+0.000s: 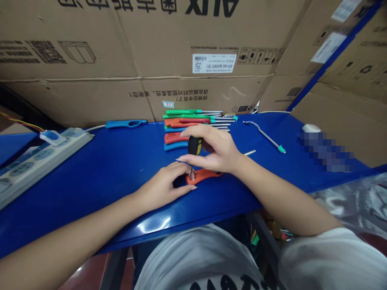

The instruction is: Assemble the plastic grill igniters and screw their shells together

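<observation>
A screwdriver [195, 146] with a stubby black and yellow handle is gripped in my right hand [220, 149]. Its thin shaft points down at the end of an orange long-neck lighter [205, 175] lying on the table. Around that same end, the thumb and fingers of my left hand [165, 183] are closed, pinning the lighter to the surface. Part of the lighter's body is hidden under my right hand, and its metal tube shows beyond my wrist. Whether the screwdriver's tip sits in a screw is too small to tell.
Behind my hands, several coloured lighters [181, 138] lie stacked. A blue lighter casing [125, 124] rests by the cardboard wall [105, 96]. A power strip [45, 155] occupies the left side of the blue table [121, 161]. To the right lies a loose metal tube with wire [269, 139].
</observation>
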`<state>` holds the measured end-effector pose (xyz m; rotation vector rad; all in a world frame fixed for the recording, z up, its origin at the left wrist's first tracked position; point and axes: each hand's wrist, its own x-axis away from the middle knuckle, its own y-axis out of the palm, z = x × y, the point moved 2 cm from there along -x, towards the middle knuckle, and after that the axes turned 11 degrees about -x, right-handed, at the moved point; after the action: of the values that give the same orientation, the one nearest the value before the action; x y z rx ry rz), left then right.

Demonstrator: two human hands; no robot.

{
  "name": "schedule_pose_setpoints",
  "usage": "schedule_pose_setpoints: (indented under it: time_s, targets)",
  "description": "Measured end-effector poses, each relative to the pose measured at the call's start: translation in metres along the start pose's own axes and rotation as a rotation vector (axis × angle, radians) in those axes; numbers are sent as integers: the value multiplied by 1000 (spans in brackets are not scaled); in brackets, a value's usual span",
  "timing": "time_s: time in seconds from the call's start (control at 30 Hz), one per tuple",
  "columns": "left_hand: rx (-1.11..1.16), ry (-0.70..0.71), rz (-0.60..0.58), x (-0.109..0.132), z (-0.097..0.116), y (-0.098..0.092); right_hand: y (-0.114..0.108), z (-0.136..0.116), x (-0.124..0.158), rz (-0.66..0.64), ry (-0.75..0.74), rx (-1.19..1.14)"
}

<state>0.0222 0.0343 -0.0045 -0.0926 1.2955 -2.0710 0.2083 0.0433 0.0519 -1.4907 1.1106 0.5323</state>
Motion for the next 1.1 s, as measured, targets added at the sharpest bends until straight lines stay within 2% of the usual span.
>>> schedule_pose_setpoints:
  time_s: [0.07, 0.2, 0.27, 0.4, 0.47, 0.57, 0.63, 0.77, 0.87, 1.0, 1.1]
  targets:
    - [-18, 2, 8, 0, -1, 0, 0, -4, 0, -8, -68, 11]
    - [-54, 12, 19, -1, -2, 1, 3, -12, -6, -119, 103, -164]
    - [-55, 10, 18, -1, -2, 1, 4, -13, -5, -127, 121, -145]
    - [-49, 11, 24, 0, -4, 2, 0, -9, 0, -20, -121, 105]
    - [-49, 16, 23, 1, -3, 2, -1, -9, 0, -30, -169, 84]
    - [-48, 12, 14, 0, -2, 1, -1, -13, -7, -102, -8, -76]
    - [-46, 2, 14, 0, -2, 1, -1, -15, -9, -111, 64, -105]
    - [-35, -16, -2, 0, -3, 1, -3, -10, -5, -49, -16, 57]
    - [-43, -10, 6, 0, -3, 1, -3, -9, -3, -103, -55, 67]
    - [-73, -20, 23, 0, -3, 1, 3, -16, -8, -234, 111, -180]
    - [-67, -15, 19, -1, -4, 2, 5, -16, -7, -163, 157, -191]
